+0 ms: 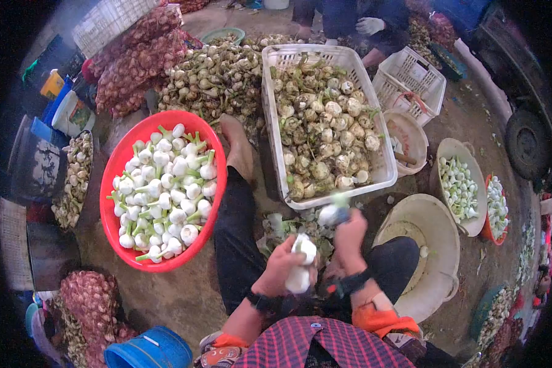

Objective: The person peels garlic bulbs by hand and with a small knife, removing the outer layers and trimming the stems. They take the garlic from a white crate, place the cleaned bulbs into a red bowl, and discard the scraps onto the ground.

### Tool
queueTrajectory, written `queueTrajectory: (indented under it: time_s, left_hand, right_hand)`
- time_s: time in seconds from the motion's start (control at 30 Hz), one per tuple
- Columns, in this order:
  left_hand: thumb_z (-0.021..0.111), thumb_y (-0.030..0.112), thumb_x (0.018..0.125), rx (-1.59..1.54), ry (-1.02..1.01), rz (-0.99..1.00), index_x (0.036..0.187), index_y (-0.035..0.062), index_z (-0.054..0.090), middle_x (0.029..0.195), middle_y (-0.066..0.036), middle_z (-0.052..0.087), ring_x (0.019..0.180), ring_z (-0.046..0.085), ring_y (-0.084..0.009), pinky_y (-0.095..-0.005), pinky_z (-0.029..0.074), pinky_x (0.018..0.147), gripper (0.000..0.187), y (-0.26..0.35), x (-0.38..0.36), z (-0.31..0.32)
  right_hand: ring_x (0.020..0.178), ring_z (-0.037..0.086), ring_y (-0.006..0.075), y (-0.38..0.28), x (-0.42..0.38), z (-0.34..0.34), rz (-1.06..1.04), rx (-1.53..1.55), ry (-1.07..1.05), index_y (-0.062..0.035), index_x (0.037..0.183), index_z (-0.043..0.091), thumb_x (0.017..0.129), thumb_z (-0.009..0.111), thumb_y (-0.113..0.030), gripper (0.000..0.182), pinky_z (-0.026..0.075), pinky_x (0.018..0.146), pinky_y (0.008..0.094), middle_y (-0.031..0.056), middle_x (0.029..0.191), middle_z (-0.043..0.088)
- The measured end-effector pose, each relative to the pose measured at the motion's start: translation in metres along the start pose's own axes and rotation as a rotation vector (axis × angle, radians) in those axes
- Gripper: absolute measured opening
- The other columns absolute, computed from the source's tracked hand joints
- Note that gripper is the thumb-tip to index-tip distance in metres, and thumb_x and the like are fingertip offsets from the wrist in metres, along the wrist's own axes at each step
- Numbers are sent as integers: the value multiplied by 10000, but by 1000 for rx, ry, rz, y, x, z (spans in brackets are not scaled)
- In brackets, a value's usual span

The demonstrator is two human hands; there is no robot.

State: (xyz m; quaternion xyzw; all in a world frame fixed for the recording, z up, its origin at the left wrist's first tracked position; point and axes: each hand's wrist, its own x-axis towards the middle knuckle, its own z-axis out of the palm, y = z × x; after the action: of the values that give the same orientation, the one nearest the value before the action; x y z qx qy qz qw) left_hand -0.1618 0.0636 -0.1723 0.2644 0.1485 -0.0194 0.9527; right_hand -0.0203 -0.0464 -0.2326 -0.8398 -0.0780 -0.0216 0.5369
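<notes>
My left hand is closed around white garlic bulbs above my lap. To its right, my right hand has its fingers closed by a blurred white-green garlic bulb; motion smears the contact. Peelings lie on the floor just beyond my hands. Ahead stands a white crate full of unpeeled, soil-marked garlic. A red basin on the left holds many clean white bulbs with green stems.
A garlic heap and red net sacks are at the back left. A large pale tub sits beside my right knee. Farther right are another tub and a tire. A gloved person is beyond the crate; a blue bucket is lower left.
</notes>
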Motion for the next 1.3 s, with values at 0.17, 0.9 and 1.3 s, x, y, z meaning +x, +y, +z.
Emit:
queueTrajectory:
  time_s: [0.17, 0.9, 1.3]
  left_hand:
    - [585, 68, 771, 60, 35, 158, 1127, -13, 466, 922, -133, 617, 652, 628, -201, -343, 533, 588, 384, 4, 7, -16]
    - [604, 9, 683, 596, -86, 37, 1379, 24, 202, 1148, -100, 501, 1040, 506, -175, -278, 400, 898, 804, 28, 26, 4]
    - [744, 212, 767, 607, 305, 265, 1035, 8, 607, 854, -9, 629, 790, 566, -69, -247, 475, 696, 363, 22, 20, -7]
  right_hand:
    - [762, 605, 389, 2, 23, -31, -244, -646, -630, -79, 832, 634, 677, 499, -41, 209, 486, 683, 459, 187, 786, 626]
    - [660, 557, 337, -81, 34, -24, -833, -312, -397, -49, 780, 516, 577, 601, -17, 222, 443, 569, 422, 117, 694, 544]
    - [1201, 435, 356, -66, 20, -50, -542, -279, -856, -103, 1294, 473, 613, 543, 81, 709, 394, 983, 385, 162, 1331, 431]
